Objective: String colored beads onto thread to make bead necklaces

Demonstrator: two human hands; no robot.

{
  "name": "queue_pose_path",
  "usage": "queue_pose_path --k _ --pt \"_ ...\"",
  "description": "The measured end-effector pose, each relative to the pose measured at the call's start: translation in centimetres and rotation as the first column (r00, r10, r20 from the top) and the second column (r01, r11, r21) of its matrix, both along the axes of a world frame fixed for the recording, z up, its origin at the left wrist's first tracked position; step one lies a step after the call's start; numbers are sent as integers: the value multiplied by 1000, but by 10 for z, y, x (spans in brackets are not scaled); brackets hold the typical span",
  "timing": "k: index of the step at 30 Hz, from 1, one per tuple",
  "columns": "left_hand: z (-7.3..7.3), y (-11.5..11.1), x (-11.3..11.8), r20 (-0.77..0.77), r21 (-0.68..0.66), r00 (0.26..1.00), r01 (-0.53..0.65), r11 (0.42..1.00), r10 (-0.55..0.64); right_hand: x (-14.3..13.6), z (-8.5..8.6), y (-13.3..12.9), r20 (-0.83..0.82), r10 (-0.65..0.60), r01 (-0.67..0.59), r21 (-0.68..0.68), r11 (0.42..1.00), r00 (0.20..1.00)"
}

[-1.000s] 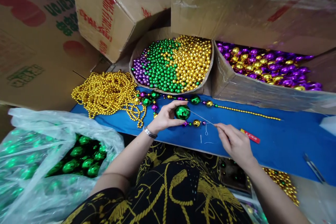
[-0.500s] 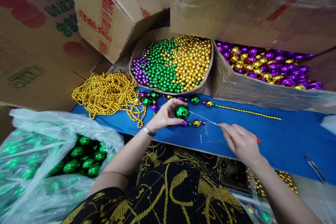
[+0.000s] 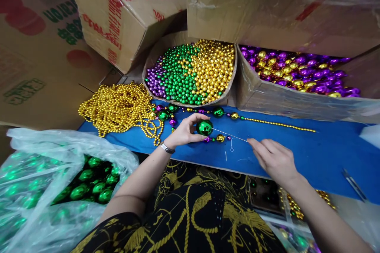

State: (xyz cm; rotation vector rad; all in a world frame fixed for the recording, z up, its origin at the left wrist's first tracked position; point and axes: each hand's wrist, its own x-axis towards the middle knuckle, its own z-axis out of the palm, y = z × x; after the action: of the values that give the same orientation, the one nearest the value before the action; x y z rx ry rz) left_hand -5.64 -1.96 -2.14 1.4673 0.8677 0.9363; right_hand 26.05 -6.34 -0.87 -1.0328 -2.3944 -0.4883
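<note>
Between the thumb and fingers of my left hand [image 3: 184, 130] is a large shiny green bead [image 3: 204, 127]. A thin straight needle or wire [image 3: 227, 133] runs from the bead's right side to my right hand [image 3: 272, 158], whose thumb and fingers pinch its far end. Just below, a white thread loop [image 3: 232, 145] hangs over the blue table. Behind my left hand a string of mixed beads [image 3: 218, 112] in green, purple and gold lies curved, ending at the right in a thin gold bead chain [image 3: 279, 125].
A heap of gold bead chains [image 3: 115, 106] lies at the left. Behind stand a round carton of small beads [image 3: 190, 73] and a box of purple and gold beads [image 3: 297, 71]. A plastic bag of green balls [image 3: 86, 178] is at lower left; tweezers [image 3: 354, 185] lie at right.
The view has shifted slightly. Both hands keep the same grip, with the green bead and the needle or wire held in nearly the same position.
</note>
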Motion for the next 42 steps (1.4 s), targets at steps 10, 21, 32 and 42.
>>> queue_pose_path --k 10,21,32,42 --pt "1 1 4 9 9 1000 1 1000 -1 7 -2 -1 -16 5 -6 -24 1000 1000" --pt "-9 0 32 199 20 980 15 1000 -19 -12 -22 4 -180 49 -81 -177 981 982" --pt "-17 -10 58 400 -228 907 -44 973 135 -29 -46 -2 -410 -15 -115 -291 950 912" --pt "-19 -15 67 328 -197 928 -116 973 177 -50 -53 -2 -411 -140 -103 -516 850 901"
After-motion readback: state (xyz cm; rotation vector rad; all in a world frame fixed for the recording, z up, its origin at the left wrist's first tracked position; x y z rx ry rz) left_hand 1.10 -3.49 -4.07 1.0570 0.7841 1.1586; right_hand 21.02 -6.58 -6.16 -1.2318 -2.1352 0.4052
